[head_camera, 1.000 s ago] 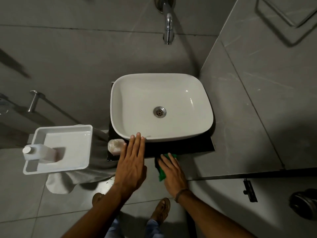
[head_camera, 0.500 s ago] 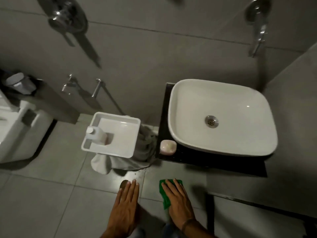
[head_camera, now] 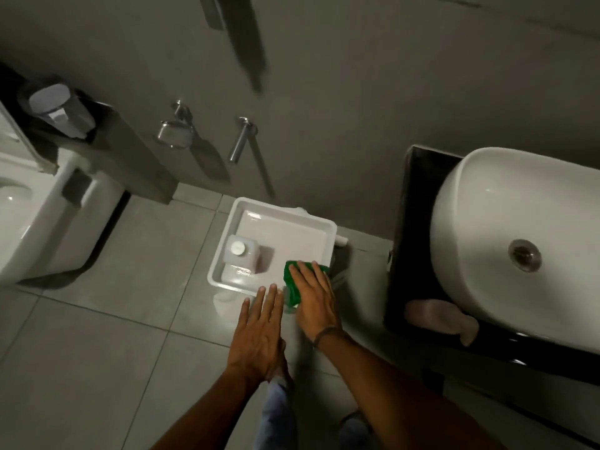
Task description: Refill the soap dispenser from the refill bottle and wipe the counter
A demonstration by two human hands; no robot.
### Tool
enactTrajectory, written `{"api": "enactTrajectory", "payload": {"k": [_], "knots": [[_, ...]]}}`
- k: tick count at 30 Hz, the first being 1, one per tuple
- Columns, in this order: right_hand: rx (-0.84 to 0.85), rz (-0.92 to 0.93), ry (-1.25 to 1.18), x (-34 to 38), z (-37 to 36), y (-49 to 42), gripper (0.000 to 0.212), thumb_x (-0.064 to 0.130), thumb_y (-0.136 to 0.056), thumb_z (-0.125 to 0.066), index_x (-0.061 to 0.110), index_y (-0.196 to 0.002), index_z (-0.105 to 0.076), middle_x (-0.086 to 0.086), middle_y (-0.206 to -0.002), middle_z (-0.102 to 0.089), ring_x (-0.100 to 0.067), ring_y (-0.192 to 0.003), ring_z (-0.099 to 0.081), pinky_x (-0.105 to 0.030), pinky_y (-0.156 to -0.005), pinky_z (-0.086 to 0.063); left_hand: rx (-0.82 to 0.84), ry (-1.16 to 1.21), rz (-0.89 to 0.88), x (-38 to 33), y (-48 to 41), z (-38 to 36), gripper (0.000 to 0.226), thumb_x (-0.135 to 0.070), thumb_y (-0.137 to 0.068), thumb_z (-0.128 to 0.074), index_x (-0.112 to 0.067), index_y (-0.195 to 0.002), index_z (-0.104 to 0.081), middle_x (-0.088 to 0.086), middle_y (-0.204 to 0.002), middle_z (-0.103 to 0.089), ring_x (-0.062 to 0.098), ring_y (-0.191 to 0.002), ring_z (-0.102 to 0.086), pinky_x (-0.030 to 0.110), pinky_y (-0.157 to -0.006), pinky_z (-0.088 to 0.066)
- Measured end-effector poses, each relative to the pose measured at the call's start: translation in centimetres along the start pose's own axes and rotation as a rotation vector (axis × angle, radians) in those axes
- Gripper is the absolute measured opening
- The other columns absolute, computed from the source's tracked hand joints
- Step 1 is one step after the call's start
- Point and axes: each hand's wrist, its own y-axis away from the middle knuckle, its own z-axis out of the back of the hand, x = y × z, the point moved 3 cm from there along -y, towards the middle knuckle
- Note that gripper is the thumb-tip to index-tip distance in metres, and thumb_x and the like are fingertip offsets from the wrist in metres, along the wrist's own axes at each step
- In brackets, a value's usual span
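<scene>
A white refill bottle (head_camera: 241, 256) with a round cap stands in the left part of a white tray (head_camera: 292, 228) on a low stand. My right hand (head_camera: 313, 297) holds a green cloth (head_camera: 291, 282) over the tray's near right corner. My left hand (head_camera: 261, 332) hovers flat just before the tray's front edge, fingers apart and holding nothing. A pale pink soap dispenser (head_camera: 441, 316) lies blurred on the black counter (head_camera: 412, 222), in front of the white basin (head_camera: 506, 228). It is about a hand's width to the right of my right hand.
A white toilet (head_camera: 39, 222) stands at the far left, with a grey wall ledge (head_camera: 143, 157) behind it. Chrome fittings (head_camera: 240, 138) stick out of the wall above the tray. Grey floor tiles (head_camera: 97, 352) spread on the left. My legs (head_camera: 279, 414) show below my hands.
My view has swung left, from the basin to the tray. Both hands have left the counter's front edge and now sit over the tray, the right still holding the green cloth.
</scene>
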Motion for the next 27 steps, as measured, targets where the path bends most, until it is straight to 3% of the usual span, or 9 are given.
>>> {"api": "enactTrajectory", "payload": {"k": [3,6,10,14,18,20,22,25,27], "knots": [[0.009,0.002,0.039,-0.1,-2.1,-4.2,0.075,0.002,-0.089,-0.067,0.022,-0.155,-0.037,-0.003,-0.162,-0.037,-0.032,-0.154,-0.021,-0.047,-0.127,-0.011,0.01,-0.011,-0.041,1.6,-2.3,-1.5,0.088,-0.056,-0.107,-0.029,-0.016,-0.159,0.029,0.012,-0.172,0.029,0.035,-0.159,0.026,0.054,-0.13,0.011],[0.027,-0.002,0.089,-0.3,-4.3,-7.6,0.076,0.008,-0.089,-0.07,0.021,-0.156,-0.036,-0.005,-0.162,-0.036,-0.034,-0.154,-0.021,-0.05,-0.127,-0.011,-0.017,0.0,-0.064,3.0,-3.8,-3.1,0.084,-0.052,-0.108,-0.033,-0.015,-0.166,0.016,0.013,-0.172,0.027,0.037,-0.159,0.024,0.054,-0.124,0.022],[0.115,-0.018,0.225,-1.2,-6.5,-10.1,0.091,0.003,-0.085,-0.072,0.019,-0.16,-0.022,-0.008,-0.168,-0.021,-0.038,-0.156,-0.009,-0.053,-0.126,-0.005,-0.005,0.029,-0.1,4.3,-4.6,-4.3,0.087,-0.053,-0.107,-0.041,-0.017,-0.161,0.017,0.013,-0.171,0.019,0.038,-0.16,0.014,0.061,-0.13,-0.004],[0.212,-0.028,0.378,-2.1,-8.3,-10.3,0.108,0.025,-0.085,-0.08,0.015,-0.161,-0.004,-0.013,-0.171,-0.002,-0.043,-0.155,0.002,-0.056,-0.124,-0.002,-0.006,0.022,-0.109,4.5,-4.9,-4.4,0.092,-0.053,-0.102,-0.054,-0.016,-0.163,0.005,0.016,-0.173,0.006,0.04,-0.161,0.001,0.064,-0.128,-0.016],[0.252,-0.01,0.392,-2.1,-7.9,-10.0,0.115,0.028,-0.083,-0.081,0.015,-0.162,0.002,-0.014,-0.17,0.003,-0.044,-0.155,0.006,-0.059,-0.126,-0.009,0.082,-0.048,-0.096,4.6,-5.0,-4.4,0.091,-0.055,-0.107,-0.037,-0.017,-0.156,0.029,0.013,-0.167,0.032,0.039,-0.158,0.024,0.06,-0.13,0.003],[0.294,-0.02,0.371,-1.6,-6.4,-9.3,0.117,0.028,-0.082,-0.08,0.015,-0.162,0.004,-0.014,-0.17,0.005,-0.042,-0.155,0.008,-0.058,-0.126,-0.01,0.081,-0.067,-0.084,4.1,-4.5,-3.7,0.086,-0.054,-0.108,-0.031,-0.017,-0.157,0.03,0.013,-0.166,0.035,0.038,-0.158,0.025,0.059,-0.13,0.006],[0.27,-0.088,0.249,-0.6,-3.6,-8.5,0.116,0.026,-0.083,-0.079,0.016,-0.162,0.005,-0.011,-0.171,0.007,-0.039,-0.156,0.011,-0.056,-0.127,-0.007,0.1,-0.087,-0.057,3.4,-3.8,-2.6,0.08,-0.052,-0.109,-0.023,-0.016,-0.161,0.027,0.012,-0.167,0.034,0.037,-0.158,0.027,0.058,-0.13,0.011],[0.098,-0.283,-0.196,1.6,2.9,-5.5,0.108,0.007,-0.085,-0.074,0.021,-0.162,0.0,-0.002,-0.172,0.003,-0.028,-0.158,0.004,-0.041,-0.126,-0.001,0.076,-0.042,-0.041,1.7,-2.1,-0.5,0.08,-0.052,-0.108,-0.023,-0.016,-0.159,0.027,0.011,-0.169,0.033,0.036,-0.158,0.028,0.054,-0.128,0.017],[-0.101,-0.363,-0.543,3.0,8.5,-1.8,0.099,-0.002,-0.086,-0.067,0.03,-0.162,-0.012,0.007,-0.169,-0.016,-0.02,-0.155,-0.021,-0.042,-0.125,-0.027,-0.094,0.035,-0.109,-0.7,0.1,1.4,0.082,-0.048,-0.105,-0.039,-0.013,-0.165,0.005,0.013,-0.174,0.012,0.038,-0.162,0.007,0.05,-0.125,0.01]]}}
